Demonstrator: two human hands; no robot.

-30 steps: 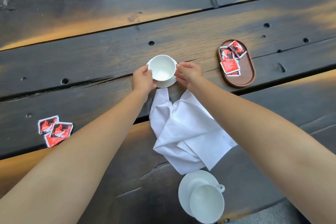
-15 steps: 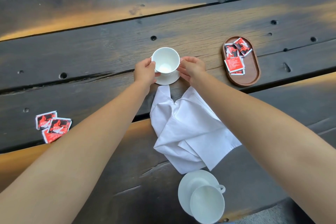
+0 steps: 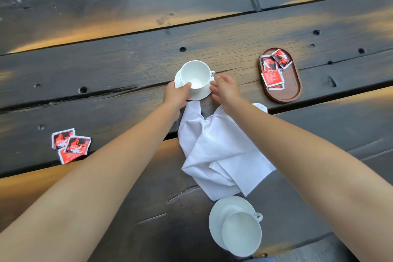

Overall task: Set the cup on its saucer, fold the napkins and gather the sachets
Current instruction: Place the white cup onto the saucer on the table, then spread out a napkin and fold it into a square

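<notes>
Your white glazed china cup point(image 3: 196, 76) sits on its white saucer point(image 3: 202, 95), left of the oval wooden tray point(image 3: 294, 89). It is rigid, slick and brittle; take its handle. Left hand point(image 3: 177, 95) pinches its rim; right hand point(image 3: 226, 89) hovers open beside it.

Right forearm hides part of the napkin point(image 3: 221, 155).

Left hand point(image 3: 177, 93) touches cup point(image 3: 195, 75) on saucer point(image 3: 201, 95); right hand point(image 3: 226, 89) open
</notes>
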